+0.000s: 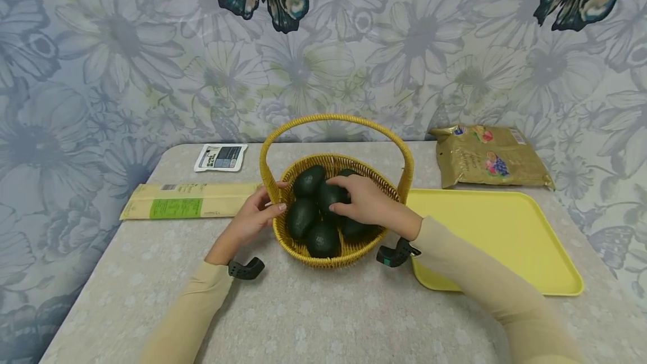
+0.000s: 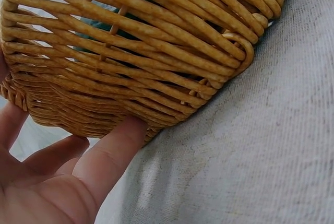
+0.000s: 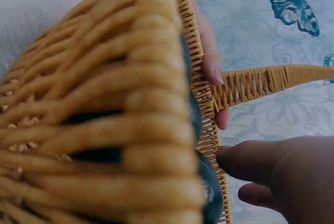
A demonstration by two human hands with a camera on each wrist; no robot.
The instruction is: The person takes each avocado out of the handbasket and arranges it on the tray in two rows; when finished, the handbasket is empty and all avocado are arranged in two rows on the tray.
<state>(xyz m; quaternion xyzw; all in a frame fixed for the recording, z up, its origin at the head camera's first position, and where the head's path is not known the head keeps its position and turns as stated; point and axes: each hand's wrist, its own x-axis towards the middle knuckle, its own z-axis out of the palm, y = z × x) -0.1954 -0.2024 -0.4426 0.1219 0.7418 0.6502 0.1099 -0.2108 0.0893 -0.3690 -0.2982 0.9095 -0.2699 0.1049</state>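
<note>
A yellow wicker basket [image 1: 326,262] with a tall arched handle stands on the table, holding several dark green avocados [image 1: 302,218]. My left hand [image 1: 250,221] grips its left rim at the foot of the handle, thumb on the near side. In the left wrist view, fingers [image 2: 112,153] of that hand press on the woven outer wall. Reaching in from the right, my right hand [image 1: 366,198] holds an avocado [image 1: 329,196] among the others, thumb and fingers about it. The right wrist view shows the right hand [image 3: 284,172] over the rim, its fingertips partly hidden.
A yellow tray [image 1: 495,240] lies right of the basket, under my right forearm. Behind it rests a gold packet [image 1: 492,156] with fruit pictures. To the left are a long pale-yellow package [image 1: 217,201] with a green label and a small white pouch [image 1: 221,158].
</note>
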